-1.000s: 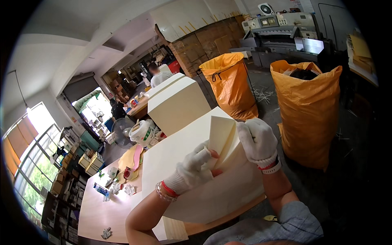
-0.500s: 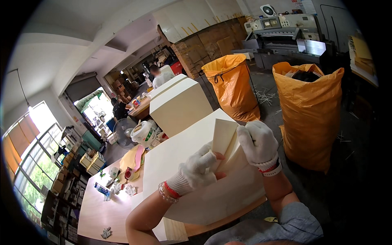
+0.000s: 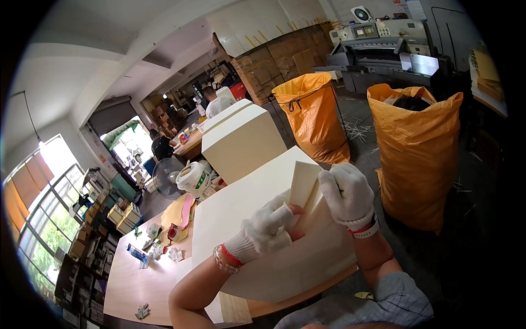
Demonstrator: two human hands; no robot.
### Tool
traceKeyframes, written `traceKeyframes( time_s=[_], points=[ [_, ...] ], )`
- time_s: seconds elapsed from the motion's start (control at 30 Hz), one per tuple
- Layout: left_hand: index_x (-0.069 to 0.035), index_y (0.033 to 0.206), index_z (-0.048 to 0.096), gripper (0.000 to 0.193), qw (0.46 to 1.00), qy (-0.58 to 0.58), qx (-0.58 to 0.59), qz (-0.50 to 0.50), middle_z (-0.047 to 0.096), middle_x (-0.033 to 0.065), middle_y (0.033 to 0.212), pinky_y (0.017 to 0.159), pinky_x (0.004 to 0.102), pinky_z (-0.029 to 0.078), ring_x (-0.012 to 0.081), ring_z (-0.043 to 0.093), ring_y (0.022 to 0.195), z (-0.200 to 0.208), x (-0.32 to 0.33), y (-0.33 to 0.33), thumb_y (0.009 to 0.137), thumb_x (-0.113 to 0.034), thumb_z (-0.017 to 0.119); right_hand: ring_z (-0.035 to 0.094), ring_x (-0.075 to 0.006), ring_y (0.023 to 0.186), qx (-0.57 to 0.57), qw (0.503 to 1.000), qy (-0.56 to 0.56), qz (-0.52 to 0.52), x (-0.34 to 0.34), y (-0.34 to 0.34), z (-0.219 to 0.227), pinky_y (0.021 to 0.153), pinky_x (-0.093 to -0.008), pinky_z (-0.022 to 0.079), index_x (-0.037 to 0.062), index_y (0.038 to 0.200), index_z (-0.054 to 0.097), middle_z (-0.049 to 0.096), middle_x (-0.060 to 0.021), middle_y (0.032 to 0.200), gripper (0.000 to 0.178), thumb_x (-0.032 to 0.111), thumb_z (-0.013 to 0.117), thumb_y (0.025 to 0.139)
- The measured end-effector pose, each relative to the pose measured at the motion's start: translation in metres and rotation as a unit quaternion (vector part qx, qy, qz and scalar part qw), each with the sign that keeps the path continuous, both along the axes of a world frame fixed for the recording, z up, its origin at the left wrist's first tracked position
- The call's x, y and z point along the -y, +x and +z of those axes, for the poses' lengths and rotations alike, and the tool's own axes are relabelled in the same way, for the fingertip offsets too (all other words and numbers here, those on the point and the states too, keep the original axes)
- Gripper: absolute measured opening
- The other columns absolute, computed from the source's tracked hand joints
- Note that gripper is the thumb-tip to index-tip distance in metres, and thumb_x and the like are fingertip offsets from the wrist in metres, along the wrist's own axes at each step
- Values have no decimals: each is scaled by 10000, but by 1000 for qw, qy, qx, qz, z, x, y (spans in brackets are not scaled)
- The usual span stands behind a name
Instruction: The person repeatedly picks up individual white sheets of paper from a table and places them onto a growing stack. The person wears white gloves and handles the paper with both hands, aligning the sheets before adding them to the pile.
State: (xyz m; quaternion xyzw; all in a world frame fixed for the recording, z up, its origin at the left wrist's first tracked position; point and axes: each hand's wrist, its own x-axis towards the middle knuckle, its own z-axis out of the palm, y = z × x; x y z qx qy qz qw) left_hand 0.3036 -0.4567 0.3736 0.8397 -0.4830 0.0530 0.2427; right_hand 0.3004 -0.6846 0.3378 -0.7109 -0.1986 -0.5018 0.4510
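A broad stack of cream paper sheets [image 3: 241,219] lies in front of me, with one corner bent up into a pale flap [image 3: 302,178]. My left hand [image 3: 268,223], in a white knit glove with bare thumb and fingertip showing, is closed on the lower part of this flap. My right hand [image 3: 347,193], also gloved, is curled into a fist at the sheets' right edge. The paper edge runs into its fingers, though the fingertips themselves are hidden behind the knuckles.
A tall block of stacked paper [image 3: 244,145] stands beyond. Two orange sacks [image 3: 312,118] are on the floor at the right. On the wooden table [image 3: 129,288] are a white bucket [image 3: 193,180], a tape roll [image 3: 174,233] and a blue can [image 3: 136,253]. Two people work farther back.
The bent-up flap and my left hand have shifted slightly to the right. My right hand stays nearly where it was, still closed at the paper's edge.
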Motion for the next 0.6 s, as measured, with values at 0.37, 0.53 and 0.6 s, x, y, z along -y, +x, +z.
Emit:
traceKeyframes(
  time_s=[0.37,0.53,0.6],
  points=[
    [-137,1109,584,502,998,-36,56,22,605,125,1238,879,405,520,345,628,1072,-3,0,-1,707,-102,882,549,-327,582,5,1000,7,10,1,1,-1,578,-429,447,15,645,535,528,-136,593,327,120,633,939],
    [-132,1210,587,537,996,-59,64,25,608,142,1217,873,402,519,332,638,1028,-7,1,0,736,-73,835,542,-331,584,46,999,-4,2,1,3,-1,582,-435,442,21,645,533,524,-135,593,322,114,640,933],
    [-111,1220,596,529,997,-19,70,26,614,150,1186,865,401,520,327,641,1001,-2,3,-6,743,-63,819,543,-334,585,36,999,-11,11,1,1,1,584,-435,443,21,651,537,528,-138,600,312,111,637,933]
  ],
)
